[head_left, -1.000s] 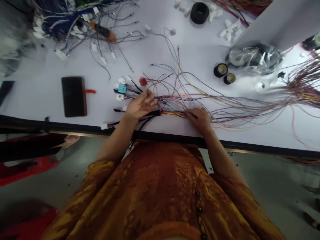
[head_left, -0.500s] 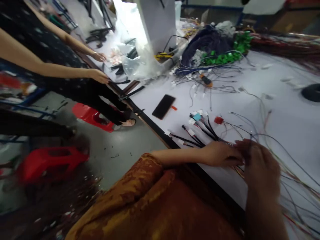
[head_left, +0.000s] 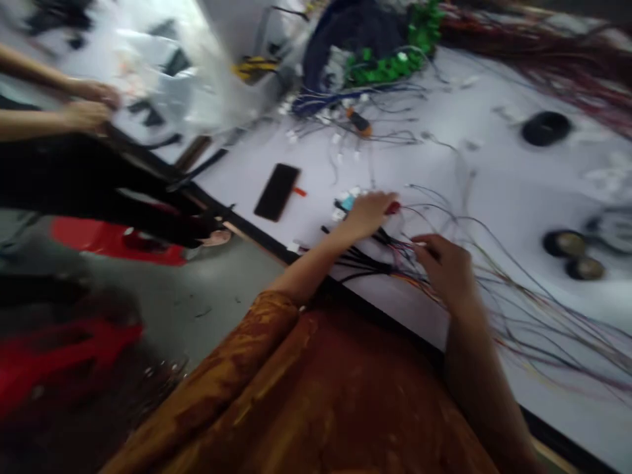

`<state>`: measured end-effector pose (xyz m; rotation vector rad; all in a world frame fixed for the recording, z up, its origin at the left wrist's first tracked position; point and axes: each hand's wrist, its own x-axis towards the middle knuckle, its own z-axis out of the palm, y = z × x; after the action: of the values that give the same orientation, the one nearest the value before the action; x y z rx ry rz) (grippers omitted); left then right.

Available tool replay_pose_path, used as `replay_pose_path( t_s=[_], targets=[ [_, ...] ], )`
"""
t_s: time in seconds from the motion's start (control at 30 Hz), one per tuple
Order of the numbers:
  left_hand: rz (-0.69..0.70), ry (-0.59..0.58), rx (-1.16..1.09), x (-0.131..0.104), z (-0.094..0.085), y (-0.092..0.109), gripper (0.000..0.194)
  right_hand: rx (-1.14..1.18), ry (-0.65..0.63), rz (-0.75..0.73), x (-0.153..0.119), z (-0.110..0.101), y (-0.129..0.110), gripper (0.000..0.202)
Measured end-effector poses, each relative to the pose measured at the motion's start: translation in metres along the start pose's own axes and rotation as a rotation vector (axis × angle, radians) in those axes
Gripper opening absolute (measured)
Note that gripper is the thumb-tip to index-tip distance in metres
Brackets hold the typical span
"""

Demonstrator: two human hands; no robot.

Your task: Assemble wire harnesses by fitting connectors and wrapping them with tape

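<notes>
My left hand point(head_left: 369, 214) reaches over the wire bundle, its fingers closed at a small red connector point(head_left: 394, 208) that shows at the fingertips. The palm side is hidden. Closer to me, my right hand point(head_left: 447, 266) pinches a thin wire point(head_left: 409, 241) between thumb and forefinger. Under and between both hands lies a wire harness point(head_left: 372, 266) with black-sleeved branches; some end in white connectors, and a light-blue piece point(head_left: 348, 202) sits among them. Its loose coloured wires point(head_left: 523, 296) trail off to the right across the white table.
A phone point(head_left: 278, 191) lies left of the harness. Beyond it are a screwdriver point(head_left: 358, 122) and a pile of wires with green connectors point(head_left: 385, 69). Black tape rolls point(head_left: 546, 128) rest at right. Another person's hands point(head_left: 89, 105) work at far left, above red stools point(head_left: 113, 240).
My hands have come apart: the left has moved forward to the red connector, the right has stayed by the wires. The view has swung right, and the other person's hands have come together.
</notes>
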<state>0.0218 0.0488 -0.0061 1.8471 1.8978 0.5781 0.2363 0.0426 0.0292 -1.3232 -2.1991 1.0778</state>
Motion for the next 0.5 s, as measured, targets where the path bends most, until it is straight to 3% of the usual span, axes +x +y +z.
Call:
replay_pose_path(
  t_s=[0.07,0.2,0.33,0.5],
  targets=[
    [-0.027,-0.022,0.099,0.004,0.002,-0.002,0.050,0.074,0.030,-0.050,0.005,0.003,-0.010,0.019],
    [0.014,0.043,0.057,0.011,0.005,-0.008,0.027,0.166,0.141,-0.063,0.020,0.010,-0.011,0.011],
    [0.044,0.140,-0.388,0.008,0.005,-0.012,0.022,0.294,0.203,-0.060,0.030,0.022,-0.008,0.011],
    [-0.051,0.029,-0.945,0.001,0.008,-0.015,0.027,0.389,0.311,-0.048,0.039,0.036,-0.004,0.013]
  ],
)
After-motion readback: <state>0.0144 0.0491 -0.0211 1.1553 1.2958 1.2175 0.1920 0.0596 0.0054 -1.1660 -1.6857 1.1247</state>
